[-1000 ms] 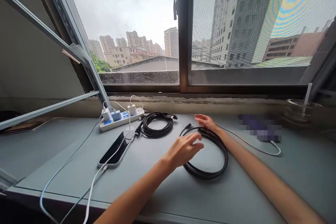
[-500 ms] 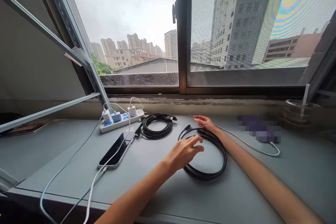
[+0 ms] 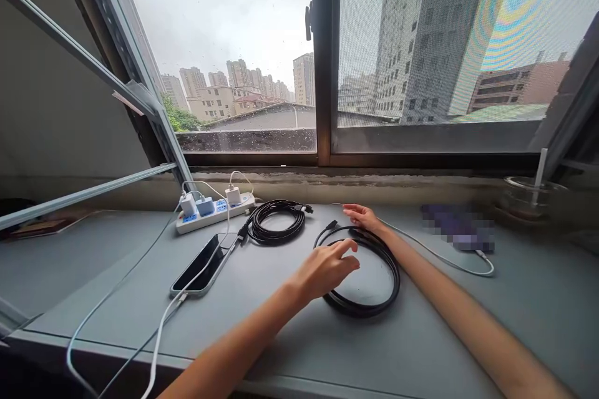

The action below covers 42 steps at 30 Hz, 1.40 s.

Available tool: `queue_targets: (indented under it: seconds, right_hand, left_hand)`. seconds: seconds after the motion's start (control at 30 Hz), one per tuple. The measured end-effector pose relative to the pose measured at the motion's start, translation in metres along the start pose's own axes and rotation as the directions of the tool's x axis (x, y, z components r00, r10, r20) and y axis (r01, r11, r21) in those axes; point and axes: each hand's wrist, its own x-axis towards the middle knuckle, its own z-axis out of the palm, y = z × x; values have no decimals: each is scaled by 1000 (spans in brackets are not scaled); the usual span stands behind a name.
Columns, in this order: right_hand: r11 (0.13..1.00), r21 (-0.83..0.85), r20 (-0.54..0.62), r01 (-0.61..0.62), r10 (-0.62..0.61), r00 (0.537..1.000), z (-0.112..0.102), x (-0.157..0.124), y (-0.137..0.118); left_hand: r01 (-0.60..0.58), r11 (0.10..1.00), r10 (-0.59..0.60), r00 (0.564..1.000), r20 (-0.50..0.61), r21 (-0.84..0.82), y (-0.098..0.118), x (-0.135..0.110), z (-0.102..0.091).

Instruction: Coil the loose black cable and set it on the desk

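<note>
A coiled black cable (image 3: pixel 395 274) lies on the grey desk under and between my hands. Over the left part of its loop is my left hand (image 3: pixel 327 267), thumb and forefinger apart with nothing between them. My right hand (image 3: pixel 362 217) rests at the far edge of the same coil, its fingers stretched to the left and holding nothing I can see. One connector (image 3: pixel 331 225) of the cable points up and away, just left of my right fingertips. A second coiled black cable (image 3: pixel 276 238) lies farther back to the left, its plugs showing at both sides.
A phone (image 3: pixel 199 268) with a white cable across it lies to the left. Behind it is a power strip (image 3: pixel 213 217) with several chargers. On the right are a blurred purple object (image 3: pixel 461 230), its pale cable and a glass jar (image 3: pixel 528 199). A metal frame (image 3: pixel 140 93) slants at left.
The whole view has shifted slightly to the left. Both hands keep practically the same pose, and the cables stay in place.
</note>
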Motion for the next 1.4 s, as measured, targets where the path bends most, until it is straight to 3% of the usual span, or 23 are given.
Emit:
queue_targets:
  seconds: [0.53, 0.87, 1.4]
  right_hand:
    - [998, 7, -70, -66, 67, 995, 1, 0, 0]
    - [984, 117, -70, -133, 142, 987, 2, -7, -13]
    - [976, 176, -24, -131, 137, 990, 0, -8, -11]
  left_hand:
    - [7, 998, -8, 1000, -1, -55, 1, 0, 3]
    - [11, 999, -13, 998, -67, -37, 5, 4, -5]
    - [28, 999, -27, 999, 17, -42, 7, 5, -10]
